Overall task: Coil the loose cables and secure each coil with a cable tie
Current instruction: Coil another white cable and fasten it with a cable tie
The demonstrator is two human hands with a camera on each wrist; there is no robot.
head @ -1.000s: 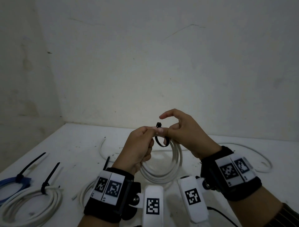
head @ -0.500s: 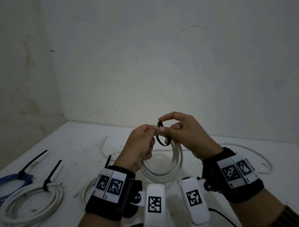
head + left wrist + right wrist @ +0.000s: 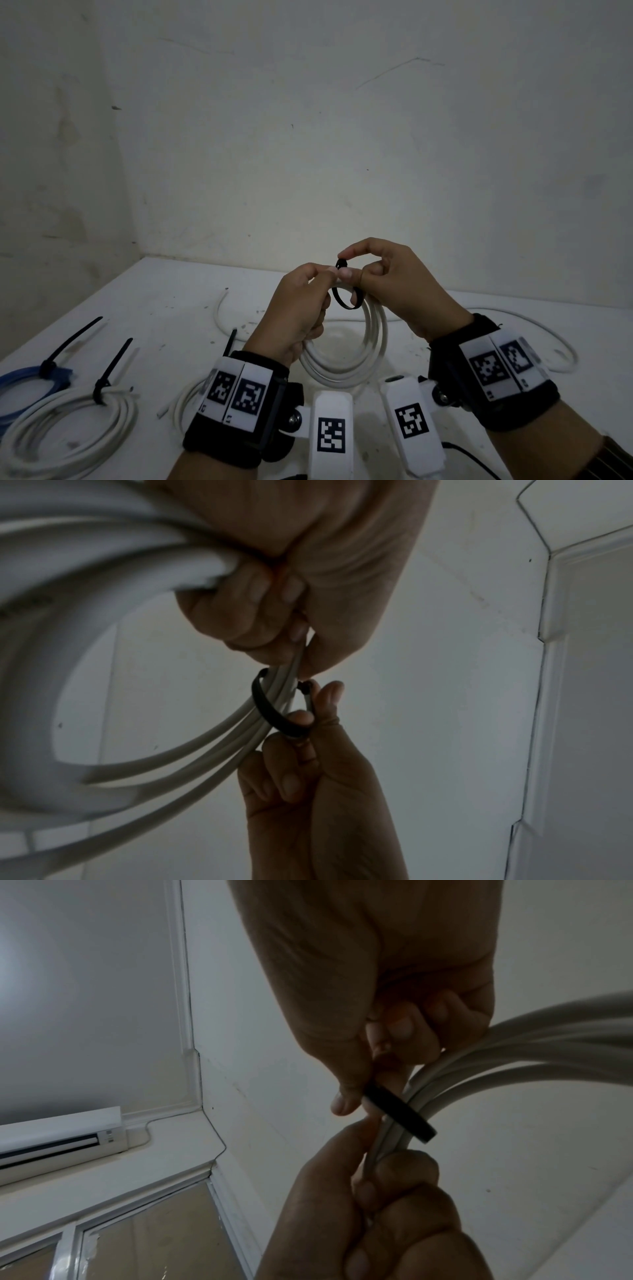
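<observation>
Gripping the white cable coil (image 3: 346, 356) at its top, the left hand (image 3: 298, 308) has its fingers curled round the bundled strands and holds the coil upright above the white table (image 3: 164, 308), at about 6 o'clock in the head view. Right hand (image 3: 394, 284) at 3 o'clock of the left, thumb and forefinger pinched on the head of a black cable tie (image 3: 346, 303); other fingers curled in. The tie forms a loose loop round the strands, not snug, just beside the left fingertips.

Table, 8 o'clock: a tied white coil (image 3: 65, 431), black tie tail sticking up. At 9 o'clock, a blue coil (image 3: 24, 380), also tied, partly out of frame. Another white coil (image 3: 186, 399) shows behind the left wrist. At 3 o'clock, a loose white cable (image 3: 534, 325) curves across the table.
</observation>
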